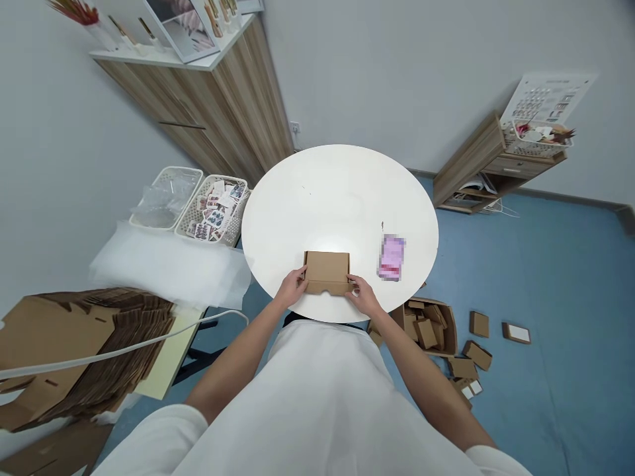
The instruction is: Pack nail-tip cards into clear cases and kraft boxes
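A small brown cardboard box (pixel 327 267) lies on the near part of the round white table (pixel 342 178), its front flap facing me. My left hand (pixel 292 288) grips the box at its left side near the front corner. On the opposite side, my right hand (pixel 363 295) pinches the right front corner between thumb and fingers. The lid looks closed, and what is inside cannot be seen. A pixelated pink-purple item (pixel 391 258) rests on the table to the right of the box.
Left of the table are a basket of printed cards (pixel 238 218), a basket with clear plastic bags (pixel 166 198), white wrapping sheets (pixel 169 264) and stacked flat cardboard (pixel 143 350). A carton of small boxes (pixel 449 330) stands on the floor at right, with loose boxes (pixel 479 324) nearby.
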Motion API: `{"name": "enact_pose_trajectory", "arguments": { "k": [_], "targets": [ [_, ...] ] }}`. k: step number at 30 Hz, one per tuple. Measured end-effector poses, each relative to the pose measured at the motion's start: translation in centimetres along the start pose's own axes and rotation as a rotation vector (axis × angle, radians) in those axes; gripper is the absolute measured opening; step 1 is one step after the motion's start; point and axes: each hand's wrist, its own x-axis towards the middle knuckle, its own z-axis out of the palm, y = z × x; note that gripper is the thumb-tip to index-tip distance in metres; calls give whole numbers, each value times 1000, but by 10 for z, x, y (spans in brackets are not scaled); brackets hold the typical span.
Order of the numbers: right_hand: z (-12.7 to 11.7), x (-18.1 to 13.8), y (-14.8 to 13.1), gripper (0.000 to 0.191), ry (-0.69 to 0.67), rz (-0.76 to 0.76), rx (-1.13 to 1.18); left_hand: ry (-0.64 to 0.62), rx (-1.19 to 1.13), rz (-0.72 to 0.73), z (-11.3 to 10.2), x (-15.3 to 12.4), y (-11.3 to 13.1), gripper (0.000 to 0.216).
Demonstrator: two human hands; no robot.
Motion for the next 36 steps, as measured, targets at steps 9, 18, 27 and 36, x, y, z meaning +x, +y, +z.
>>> {"name": "enact_pose_trajectory", "arguments": {
  "k": [9, 18, 27, 36],
  "targets": [
    [-7, -1, -9, 63, -28, -12, -188, 118, 91, -103, 4, -9, 12, 62],
    [8, -6, -24, 51, 49, 68, -386, 51, 291, -119, -2, -15, 16, 48],
    [18, -14, -49, 60, 167, 131, -160, -46, 217, 57, -22, -9, 16, 56],
    [15, -21, -88, 58, 210, 297, -86, -210, 180, 258, -62, -2, 27, 59]
  ]
}}
